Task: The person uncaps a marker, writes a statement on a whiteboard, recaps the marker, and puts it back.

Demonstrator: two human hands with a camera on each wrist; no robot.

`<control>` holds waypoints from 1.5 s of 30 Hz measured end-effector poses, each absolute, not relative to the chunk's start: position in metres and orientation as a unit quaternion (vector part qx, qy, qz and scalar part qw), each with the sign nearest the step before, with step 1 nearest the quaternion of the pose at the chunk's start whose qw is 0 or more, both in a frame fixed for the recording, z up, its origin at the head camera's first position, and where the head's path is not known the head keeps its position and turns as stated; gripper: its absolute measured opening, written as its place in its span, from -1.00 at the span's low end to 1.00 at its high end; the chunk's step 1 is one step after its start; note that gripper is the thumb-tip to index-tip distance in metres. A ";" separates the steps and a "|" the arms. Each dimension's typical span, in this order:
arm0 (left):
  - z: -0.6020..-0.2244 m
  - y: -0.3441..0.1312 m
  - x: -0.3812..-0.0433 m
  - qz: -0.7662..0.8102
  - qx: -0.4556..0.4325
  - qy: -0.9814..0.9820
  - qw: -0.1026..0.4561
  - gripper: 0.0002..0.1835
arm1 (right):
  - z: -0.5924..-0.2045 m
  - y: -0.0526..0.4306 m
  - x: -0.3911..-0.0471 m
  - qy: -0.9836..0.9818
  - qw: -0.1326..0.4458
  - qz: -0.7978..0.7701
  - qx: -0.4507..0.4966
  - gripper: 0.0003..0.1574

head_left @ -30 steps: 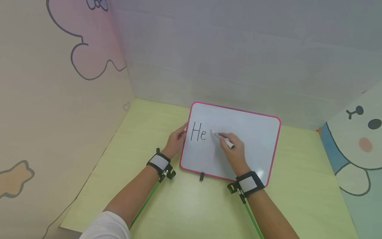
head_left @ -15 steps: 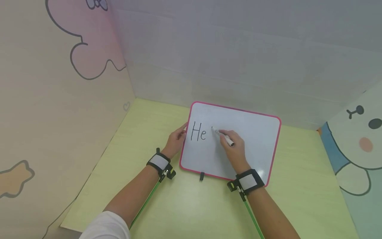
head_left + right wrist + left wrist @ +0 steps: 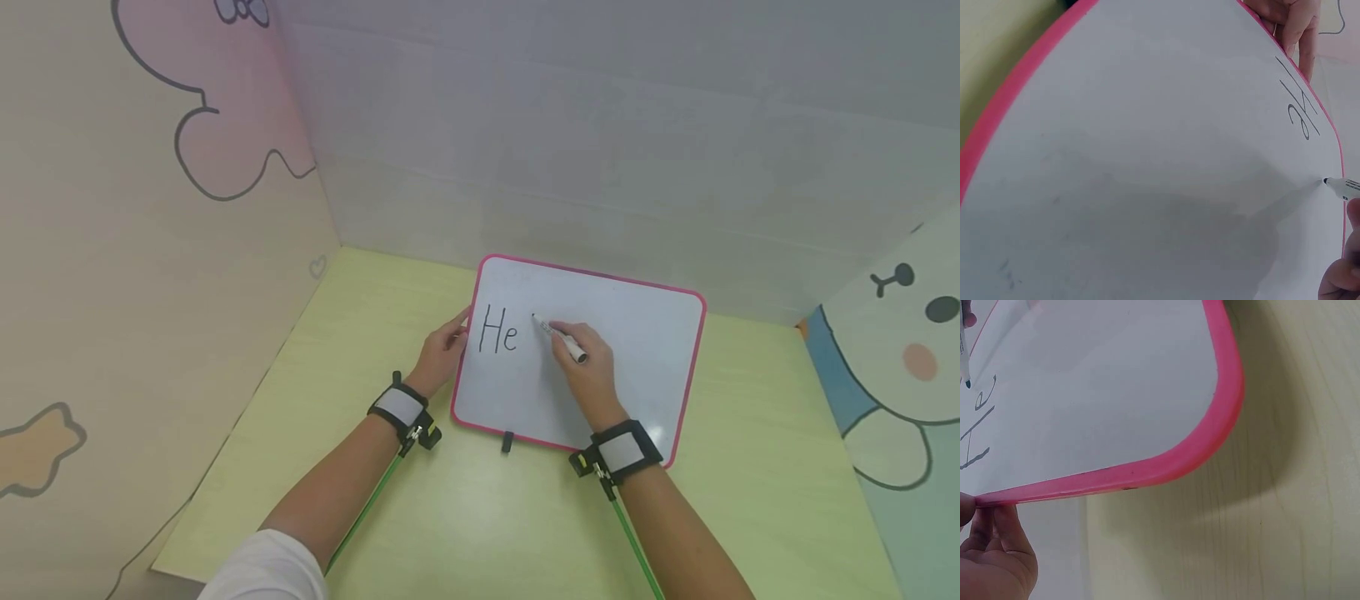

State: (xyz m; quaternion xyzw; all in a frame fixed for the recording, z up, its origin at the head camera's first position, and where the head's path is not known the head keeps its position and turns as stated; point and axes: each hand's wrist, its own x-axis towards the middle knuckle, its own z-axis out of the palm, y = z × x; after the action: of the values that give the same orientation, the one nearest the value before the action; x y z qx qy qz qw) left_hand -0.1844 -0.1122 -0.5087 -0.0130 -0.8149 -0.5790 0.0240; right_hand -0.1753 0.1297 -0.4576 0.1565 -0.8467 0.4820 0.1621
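Observation:
A whiteboard [image 3: 517, 392] with a pink frame leans tilted above the table, the letters "He" [image 3: 498, 331] written in dark ink near its left side. My left hand [image 3: 439, 358] pinches the board's left edge; in the left wrist view the thumb lies on the front and fingers [image 3: 1007, 528] are behind the rim. My right hand [image 3: 588, 371] holds a white marker [image 3: 567, 343] between thumb and fingers. The marker's dark tip is at the board surface, right of the "e" and level with the top of the letters. In the right wrist view that tip meets its shadow.
A small black piece [image 3: 507, 442] sticks out below the board's bottom edge. The pale yellow table [image 3: 450, 533] meets a grey wall [image 3: 585, 167] behind. Painted cartoon walls stand left and right. Black wrist straps with cameras and green cords [image 3: 360, 521] run along both forearms.
The right hand and marker have shifted slightly up the board, the tip rising to the height of the letters' tops. The left hand and the board stay in place.

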 end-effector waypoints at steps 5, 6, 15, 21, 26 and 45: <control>-0.510 -0.113 -0.185 -0.575 -0.010 -0.818 0.024 -0.48 | -0.459 0.130 -0.176 -0.849 0.156 0.479 0.159 -0.66; -0.510 -0.113 -0.185 -0.575 -0.009 -0.818 0.024 -0.48 | -0.459 0.130 -0.176 -0.850 0.154 0.478 0.159 -0.66; -0.509 -0.112 -0.184 -0.576 -0.014 -0.817 0.029 -0.49 | -0.459 0.131 -0.171 -0.851 0.123 0.488 0.149 -0.71; -0.509 -0.112 -0.184 -0.575 -0.014 -0.818 0.028 -0.48 | -0.460 0.131 -0.169 -0.848 0.118 0.494 0.150 -0.78; -0.507 -0.112 -0.183 -0.576 -0.013 -0.817 0.028 -0.48 | -0.460 0.132 -0.168 -0.853 0.106 0.489 0.152 -0.78; -0.507 -0.111 -0.183 -0.573 -0.009 -0.819 0.028 -0.48 | -0.462 0.133 -0.160 -0.863 0.081 0.474 0.159 -0.79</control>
State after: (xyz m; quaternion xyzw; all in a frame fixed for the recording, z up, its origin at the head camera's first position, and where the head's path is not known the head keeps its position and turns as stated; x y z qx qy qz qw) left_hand -0.1834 -0.1111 -0.5069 -0.0094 -0.8188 -0.5733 0.0277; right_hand -0.1602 0.1329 -0.4620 0.1590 -0.8625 0.4735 0.0810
